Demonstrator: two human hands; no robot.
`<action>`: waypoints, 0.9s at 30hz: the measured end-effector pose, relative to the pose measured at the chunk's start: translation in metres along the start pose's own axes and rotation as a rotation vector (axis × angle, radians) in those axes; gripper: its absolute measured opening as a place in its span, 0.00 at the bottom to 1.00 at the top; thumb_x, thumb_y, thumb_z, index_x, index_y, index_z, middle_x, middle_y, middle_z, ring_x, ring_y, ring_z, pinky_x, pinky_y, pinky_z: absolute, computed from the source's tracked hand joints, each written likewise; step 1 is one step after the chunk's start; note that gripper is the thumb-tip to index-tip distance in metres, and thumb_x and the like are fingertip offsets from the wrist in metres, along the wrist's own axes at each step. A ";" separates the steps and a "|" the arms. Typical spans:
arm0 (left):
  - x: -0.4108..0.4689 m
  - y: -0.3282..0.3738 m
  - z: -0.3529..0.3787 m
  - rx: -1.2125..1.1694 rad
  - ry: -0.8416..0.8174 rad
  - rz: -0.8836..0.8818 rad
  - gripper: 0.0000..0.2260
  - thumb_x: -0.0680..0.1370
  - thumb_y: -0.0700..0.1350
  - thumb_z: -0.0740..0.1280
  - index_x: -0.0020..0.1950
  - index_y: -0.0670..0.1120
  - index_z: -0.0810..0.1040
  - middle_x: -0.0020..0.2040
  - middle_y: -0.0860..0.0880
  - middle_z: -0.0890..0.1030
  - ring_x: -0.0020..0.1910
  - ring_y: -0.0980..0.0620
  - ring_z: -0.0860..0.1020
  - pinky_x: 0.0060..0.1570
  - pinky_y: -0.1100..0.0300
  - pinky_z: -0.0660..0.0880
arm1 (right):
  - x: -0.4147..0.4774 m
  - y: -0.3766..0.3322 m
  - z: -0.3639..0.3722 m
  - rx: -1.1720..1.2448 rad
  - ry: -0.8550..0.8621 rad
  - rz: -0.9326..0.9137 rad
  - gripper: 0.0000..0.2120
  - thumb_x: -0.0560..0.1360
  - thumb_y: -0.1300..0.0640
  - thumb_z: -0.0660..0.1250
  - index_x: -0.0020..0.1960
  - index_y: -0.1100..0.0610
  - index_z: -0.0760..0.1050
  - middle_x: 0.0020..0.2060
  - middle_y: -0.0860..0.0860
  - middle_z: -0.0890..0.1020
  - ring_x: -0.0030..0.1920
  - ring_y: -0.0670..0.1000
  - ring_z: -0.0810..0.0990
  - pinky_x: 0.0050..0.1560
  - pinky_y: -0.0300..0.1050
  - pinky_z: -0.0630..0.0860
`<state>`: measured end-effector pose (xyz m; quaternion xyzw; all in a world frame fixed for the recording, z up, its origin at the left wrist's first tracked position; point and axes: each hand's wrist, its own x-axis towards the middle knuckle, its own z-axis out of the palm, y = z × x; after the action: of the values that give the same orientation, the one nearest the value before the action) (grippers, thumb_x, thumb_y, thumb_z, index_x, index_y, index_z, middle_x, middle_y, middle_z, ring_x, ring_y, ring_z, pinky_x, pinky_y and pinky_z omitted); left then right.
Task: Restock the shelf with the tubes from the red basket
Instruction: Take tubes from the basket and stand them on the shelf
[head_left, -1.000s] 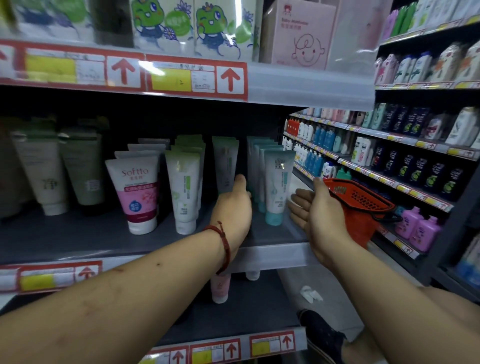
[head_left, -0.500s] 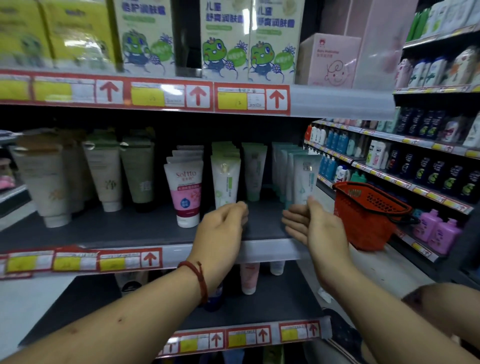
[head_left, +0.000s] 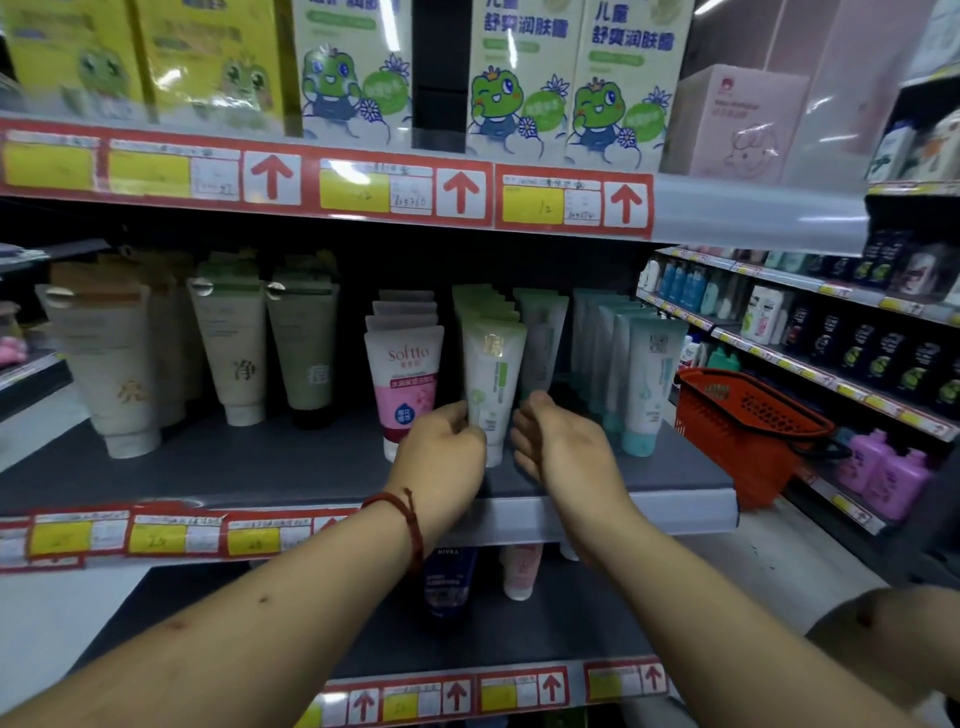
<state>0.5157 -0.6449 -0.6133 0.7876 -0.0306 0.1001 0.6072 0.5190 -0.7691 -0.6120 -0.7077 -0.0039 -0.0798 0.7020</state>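
The left hand (head_left: 441, 457) had its fingers curled against the lower left side of the white-and-green tube (head_left: 491, 384), a loose grip touching it; whether it truly clasped the tube cannot be told. The right hand (head_left: 561, 447), fingers bent and holding nothing, sat just beside the tube's right edge. The tube stood upright at the front of its row on the grey shelf (head_left: 260, 467), between the pink Softto tube (head_left: 405, 384) and the teal tubes (head_left: 644, 384). The red basket (head_left: 748, 421) hung off the shelf's right end.
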 end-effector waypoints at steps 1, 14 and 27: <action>0.000 -0.001 0.000 0.004 -0.012 0.008 0.14 0.78 0.41 0.63 0.59 0.53 0.84 0.48 0.55 0.86 0.51 0.55 0.83 0.58 0.52 0.80 | 0.002 0.002 0.001 -0.008 -0.005 -0.005 0.31 0.69 0.32 0.60 0.45 0.61 0.79 0.44 0.56 0.86 0.50 0.58 0.84 0.59 0.60 0.78; 0.021 0.003 0.003 -0.355 0.091 -0.116 0.17 0.79 0.61 0.61 0.38 0.58 0.85 0.42 0.55 0.85 0.50 0.52 0.81 0.60 0.53 0.75 | 0.020 -0.008 -0.001 0.122 -0.049 0.080 0.29 0.83 0.40 0.54 0.72 0.62 0.71 0.66 0.55 0.80 0.65 0.50 0.79 0.69 0.48 0.73; 0.047 -0.011 0.008 -0.504 0.134 -0.187 0.28 0.68 0.74 0.61 0.50 0.53 0.82 0.51 0.50 0.86 0.55 0.49 0.83 0.65 0.48 0.74 | 0.037 -0.006 -0.002 0.198 -0.039 0.110 0.30 0.82 0.38 0.55 0.68 0.63 0.75 0.60 0.57 0.83 0.61 0.52 0.82 0.67 0.51 0.75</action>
<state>0.5643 -0.6467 -0.6162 0.6028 0.0585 0.0848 0.7912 0.5545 -0.7747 -0.6015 -0.6355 0.0136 -0.0264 0.7715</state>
